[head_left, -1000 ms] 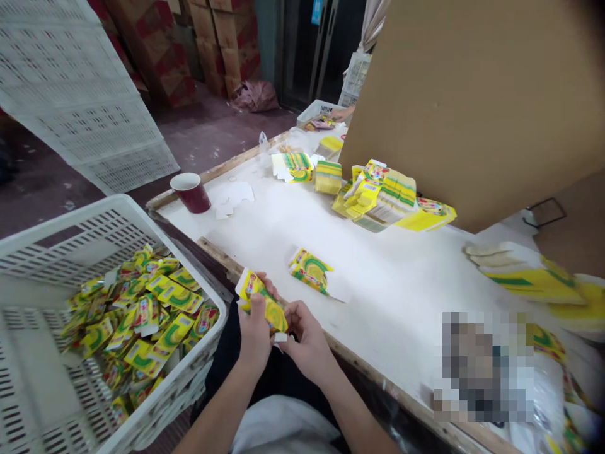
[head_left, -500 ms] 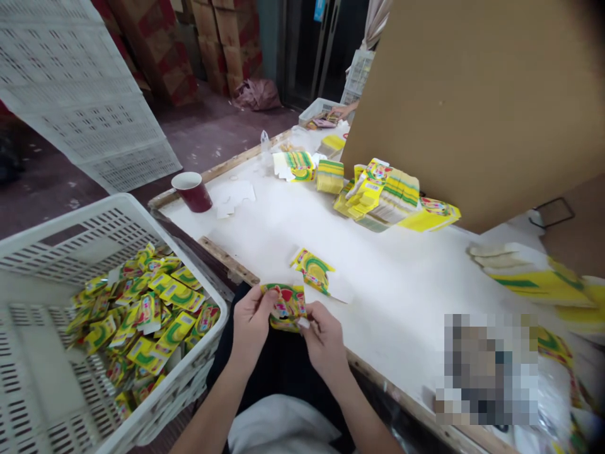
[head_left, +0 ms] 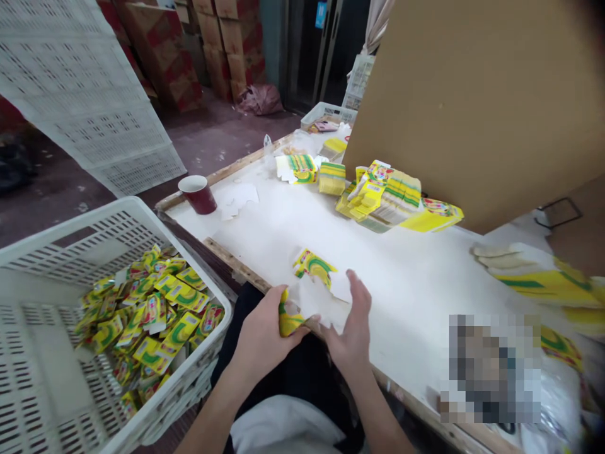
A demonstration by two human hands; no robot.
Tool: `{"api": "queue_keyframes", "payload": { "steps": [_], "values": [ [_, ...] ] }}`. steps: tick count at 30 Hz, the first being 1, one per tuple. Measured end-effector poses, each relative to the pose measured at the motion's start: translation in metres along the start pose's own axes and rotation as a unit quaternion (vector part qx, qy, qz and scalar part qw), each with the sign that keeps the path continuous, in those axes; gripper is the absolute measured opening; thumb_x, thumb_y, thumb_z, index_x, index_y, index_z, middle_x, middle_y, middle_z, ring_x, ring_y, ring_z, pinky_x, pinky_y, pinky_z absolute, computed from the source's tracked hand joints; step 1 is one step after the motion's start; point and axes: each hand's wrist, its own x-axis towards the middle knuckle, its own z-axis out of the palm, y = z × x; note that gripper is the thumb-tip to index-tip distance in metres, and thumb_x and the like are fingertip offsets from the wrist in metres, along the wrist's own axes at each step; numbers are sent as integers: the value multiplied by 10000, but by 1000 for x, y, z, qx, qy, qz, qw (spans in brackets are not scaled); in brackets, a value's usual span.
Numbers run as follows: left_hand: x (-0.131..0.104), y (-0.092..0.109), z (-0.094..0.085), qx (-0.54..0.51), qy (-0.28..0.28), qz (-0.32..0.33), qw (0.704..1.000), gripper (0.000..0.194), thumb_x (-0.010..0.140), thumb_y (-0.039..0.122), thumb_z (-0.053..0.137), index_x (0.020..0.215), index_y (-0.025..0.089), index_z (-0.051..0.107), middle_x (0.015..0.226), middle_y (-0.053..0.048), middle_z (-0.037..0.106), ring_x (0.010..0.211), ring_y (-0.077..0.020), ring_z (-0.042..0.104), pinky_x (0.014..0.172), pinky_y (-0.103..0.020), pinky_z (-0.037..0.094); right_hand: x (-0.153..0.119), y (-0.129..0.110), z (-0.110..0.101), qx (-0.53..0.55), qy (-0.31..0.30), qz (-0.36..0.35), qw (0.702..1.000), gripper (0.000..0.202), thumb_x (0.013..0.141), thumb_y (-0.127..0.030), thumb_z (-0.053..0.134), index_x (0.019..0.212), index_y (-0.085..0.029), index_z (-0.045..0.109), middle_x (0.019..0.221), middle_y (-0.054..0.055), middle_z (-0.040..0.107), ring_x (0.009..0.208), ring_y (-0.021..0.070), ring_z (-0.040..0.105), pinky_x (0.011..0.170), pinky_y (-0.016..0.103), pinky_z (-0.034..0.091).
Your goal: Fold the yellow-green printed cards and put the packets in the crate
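Observation:
My left hand is closed on a small yellow and green printed carton at the table's near edge. White inner cardboard faces up beside the printed panel and is partly blurred. My right hand is just right of it, thumb and fingers spread apart; whether the thumb touches the carton's edge I cannot tell. Just beyond both hands, another yellow and green carton lies on the white table, partly covered by the white cardboard.
A white plastic crate holding many small yellow cartons stands at left. On the table are a dark red cup, white paper scraps and stacked yellow cartons. A large cardboard panel rises behind the stacks.
The carton in my hands has turned from its printed side to show white inside. My right hand has spread its fingers and risen slightly; the view has shifted a little.

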Motion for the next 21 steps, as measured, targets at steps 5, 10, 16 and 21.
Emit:
{"api": "queue_keyframes", "payload": {
  "steps": [5, 10, 16, 21],
  "values": [
    [-7, -5, 4, -31, -45, 15, 998, 656, 657, 355, 675, 1207, 195, 356, 1075, -85, 594, 966, -234, 596, 831, -361, 474, -1, -4, 2, 171, -169, 124, 963, 478, 905, -286, 366, 1379, -246, 316, 1397, 78, 402, 1277, 223, 386, 1045, 414, 329],
    [-6, -11, 8, -8, -45, 81, 996, 749, 693, 312, 645, 1312, 222, 233, 1239, -110, 506, 1087, -236, 542, 905, -374, 442, 1, -10, 15, 183, -122, 186, 958, 438, 839, -219, 475, 1276, -200, 471, 1294, 85, 521, 1212, 231, 461, 1043, 403, 338],
    [-5, -11, 15, 19, -34, 115, 993, 489, 700, 202, 581, 1141, 239, 373, 1144, -78, 528, 1069, -236, 540, 863, -375, 464, 2, 1, 23, 309, -137, 295, 894, 441, 800, -263, 548, 1238, -219, 514, 1245, 60, 574, 1141, 252, 535, 984, 430, 415],
    [-2, -17, 16, -21, -95, 86, 991, 530, 668, 160, 551, 1147, 220, 334, 1059, -68, 541, 915, -205, 597, 769, -342, 498, 0, -8, 11, 179, -279, 122, 936, 634, 794, -198, 539, 1390, -242, 327, 1431, 53, 368, 1322, 244, 322, 1097, 432, 251]
  ]
}}
